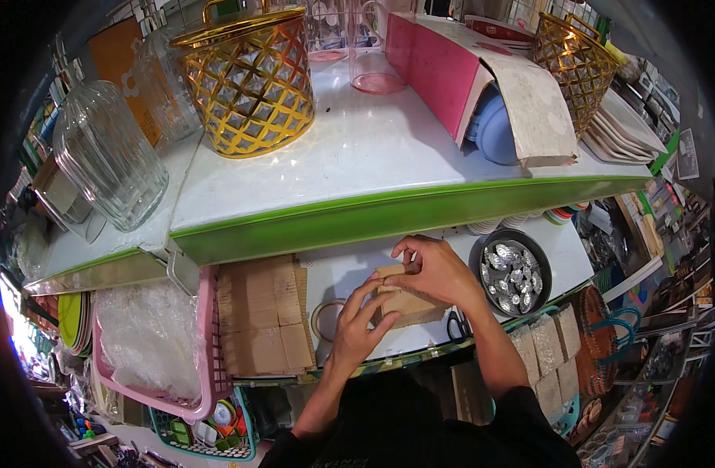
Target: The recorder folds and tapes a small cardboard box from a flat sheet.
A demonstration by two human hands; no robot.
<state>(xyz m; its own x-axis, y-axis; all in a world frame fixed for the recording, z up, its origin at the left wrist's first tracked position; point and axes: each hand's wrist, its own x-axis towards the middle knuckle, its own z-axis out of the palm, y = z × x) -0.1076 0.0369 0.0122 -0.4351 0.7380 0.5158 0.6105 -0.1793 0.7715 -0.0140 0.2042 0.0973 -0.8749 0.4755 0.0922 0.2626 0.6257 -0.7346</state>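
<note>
A small brown cardboard box rests on the white lower counter in front of me. My left hand holds it from the left, fingers curled over its upper edge and thumb along the near side. Reaching across from the right, my right hand pinches the box's top edge, its forefinger bent. Both hands partly cover the box, and its inside is hidden. Beside the box on the right lie scissors with black handles. A ring that looks like a tape roll sits left of my left hand.
Flattened cardboard lies to the left, beside a pink basket of clear plastic wrap. A dark round pan with several shiny silvery pieces stands right. Overhead, a green-edged shelf carries glass bottles, a gold lattice basket and a pink box.
</note>
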